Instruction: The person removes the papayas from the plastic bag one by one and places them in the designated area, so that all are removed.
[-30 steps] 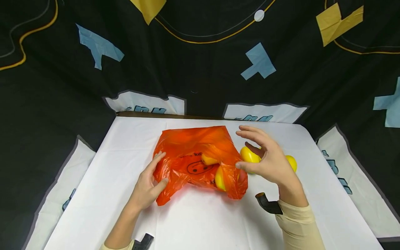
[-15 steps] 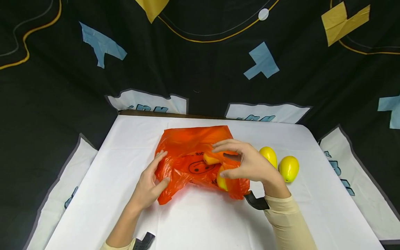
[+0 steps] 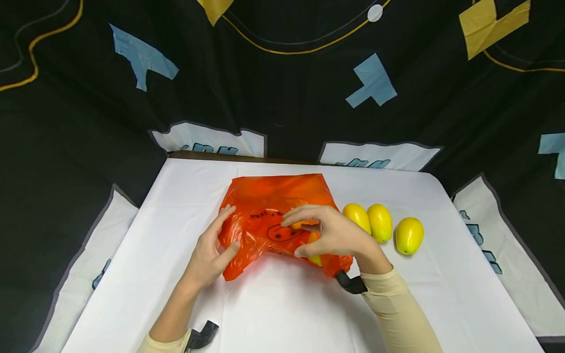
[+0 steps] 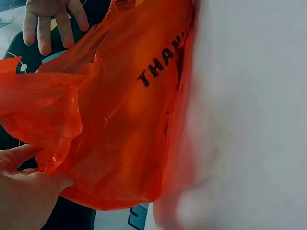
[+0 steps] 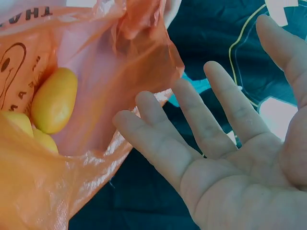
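Note:
An orange-red plastic bag [image 3: 282, 191] lies on its side with its mouth facing me, printed with lettering and a smiling face. My left hand [image 3: 207, 255] holds the bag's left side, its thumb and fingers around the film in the left wrist view. In front of the mouth hovers my right hand [image 3: 340, 235], fingers spread and palm bare in the right wrist view. Inside the bag sit several yellow, mango-like oval fruits; one such fruit [image 5: 55, 100] shows whole in the right wrist view. My right hand partly covers them in the head view.
To the right of the bag, three more yellow oval fruits, a left one [image 3: 355, 215], a middle one [image 3: 380, 223] and a right one [image 3: 409, 236], rest on the white table [image 3: 282, 314]. A black cloth [image 3: 282, 98] hangs behind the table's far edge.
My right hand has moved left from beside the fruits to the front of the bag's mouth, uncovering the three fruits on the table. My left hand stays at the bag's left side.

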A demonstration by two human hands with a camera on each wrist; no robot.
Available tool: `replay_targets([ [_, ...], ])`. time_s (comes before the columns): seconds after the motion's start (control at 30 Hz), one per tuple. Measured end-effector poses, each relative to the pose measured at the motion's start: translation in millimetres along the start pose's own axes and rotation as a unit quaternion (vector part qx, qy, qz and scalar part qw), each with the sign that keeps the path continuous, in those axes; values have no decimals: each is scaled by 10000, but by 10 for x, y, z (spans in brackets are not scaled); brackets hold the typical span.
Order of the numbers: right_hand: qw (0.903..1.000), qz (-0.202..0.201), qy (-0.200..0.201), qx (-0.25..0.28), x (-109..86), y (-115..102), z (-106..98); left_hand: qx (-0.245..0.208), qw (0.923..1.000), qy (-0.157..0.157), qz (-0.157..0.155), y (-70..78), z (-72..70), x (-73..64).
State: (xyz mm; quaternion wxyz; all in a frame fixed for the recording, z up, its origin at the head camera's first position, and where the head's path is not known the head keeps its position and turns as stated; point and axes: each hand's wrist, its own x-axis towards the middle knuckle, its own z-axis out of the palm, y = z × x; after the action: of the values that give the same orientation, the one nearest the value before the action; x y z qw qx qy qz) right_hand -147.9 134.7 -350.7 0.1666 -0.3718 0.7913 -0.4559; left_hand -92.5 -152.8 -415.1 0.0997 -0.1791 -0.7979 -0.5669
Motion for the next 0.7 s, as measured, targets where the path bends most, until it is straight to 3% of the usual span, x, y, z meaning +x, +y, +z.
replay_targets([
  [0.17, 9996, -52, -196, -175, 49, 17, 45, -280, 9996, -45, 37, 40, -18, 39],
  [0.33, 9995, 124, -134, -271, 106, 94, 76, -381, 9991, -23, 166, -124, 23, 83],
  [0.47, 9989, 360, 75, -306, 149, 156, 74, 154, 9998, 24, 109, -220, 63, 94],
  [0.6, 9961, 558, 378, -576, 197, 187, 61, 610, 9980, -26, -171, -187, 101, 88],
  [0.7, 9922, 612, 620, -887, 231, 193, 50, 753, 9969, -104, -196, -141, 122, 92],
])
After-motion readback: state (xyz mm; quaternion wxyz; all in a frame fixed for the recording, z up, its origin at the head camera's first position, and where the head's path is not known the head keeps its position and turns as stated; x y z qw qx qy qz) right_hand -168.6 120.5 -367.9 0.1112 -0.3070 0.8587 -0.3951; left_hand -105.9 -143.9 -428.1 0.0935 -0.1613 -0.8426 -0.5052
